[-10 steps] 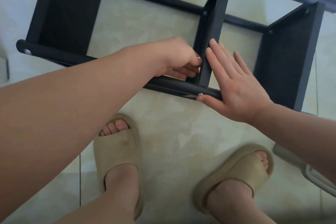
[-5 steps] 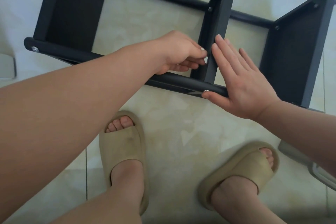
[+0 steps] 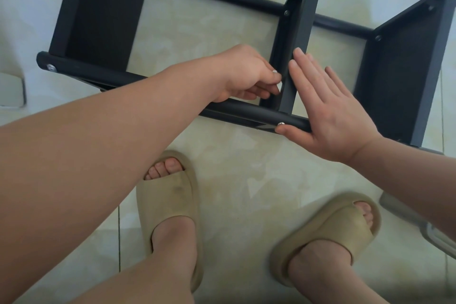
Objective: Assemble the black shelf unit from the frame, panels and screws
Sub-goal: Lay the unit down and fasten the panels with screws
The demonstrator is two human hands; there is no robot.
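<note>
Centre frame: left hand still pinches the middle panel, right hand stays flat against it; alignment apparently continues.

Soft, even daylight fills the view, with pale glare on the glossy floor tiles. Shadows are faint. Edges bow from the wide lens, and detail is slightly soft.

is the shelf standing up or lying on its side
On its side: shelf unit panels stand on edge, floor showing between them.
</note>
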